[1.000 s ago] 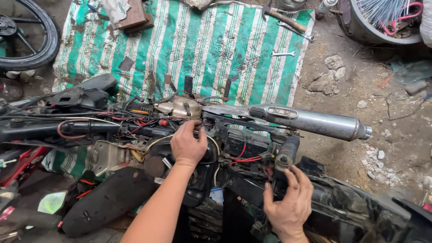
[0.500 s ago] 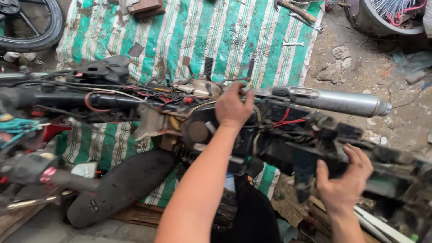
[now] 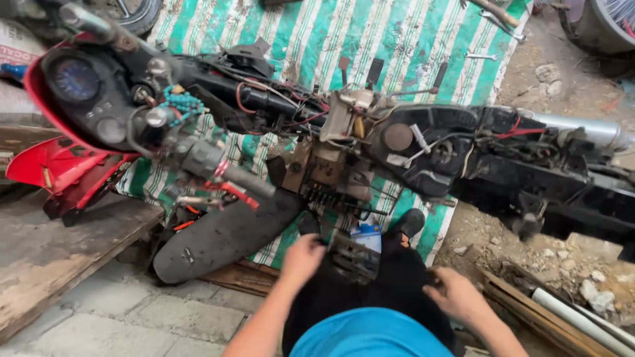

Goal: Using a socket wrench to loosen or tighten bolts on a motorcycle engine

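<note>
The left hand rests low in the view, fingers curled down against the dark trousers near the person's knee, just beside a small metal part lying at the edge of the lap; I cannot tell whether the fingers grip anything. The right hand lies loosely on the same dark cloth, fingers relaxed and closed on nothing. The 2 hands are well apart, one on each side of the lap. Just ahead of them lies a stripped motorbike frame on its side, stretched across a green-and-white striped tarp spread on the ground. Its bare engine block sits near the middle, with red wires and black hoses running over it. A red front fairing with a round gauge is at the left end, and a handlebar grip points towards the person. A black seat lies on the ground beside the left hand. A silver exhaust pipe shows at the right, and a wrench lies on the tarp beyond the frame.
</note>
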